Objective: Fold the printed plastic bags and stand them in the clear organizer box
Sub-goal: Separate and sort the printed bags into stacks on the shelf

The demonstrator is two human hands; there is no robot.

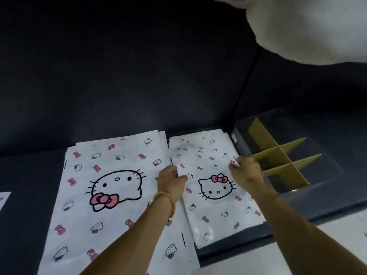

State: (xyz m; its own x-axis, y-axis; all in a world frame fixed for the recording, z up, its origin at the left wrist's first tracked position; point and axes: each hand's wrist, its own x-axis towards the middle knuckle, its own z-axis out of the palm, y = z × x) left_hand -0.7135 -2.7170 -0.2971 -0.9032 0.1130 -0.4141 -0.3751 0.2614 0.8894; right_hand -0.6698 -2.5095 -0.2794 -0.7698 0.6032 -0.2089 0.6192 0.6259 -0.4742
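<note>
Both hands pinch top white cat-print plastic bag (214,187) on small stack: left hand (171,183) at left edge, right hand (246,171) at right edge. Clear organizer box (309,187) with cardboard dividers (278,155) just right.

White bags (111,195) w/ pink bows; tan dividers (278,153)
</note>
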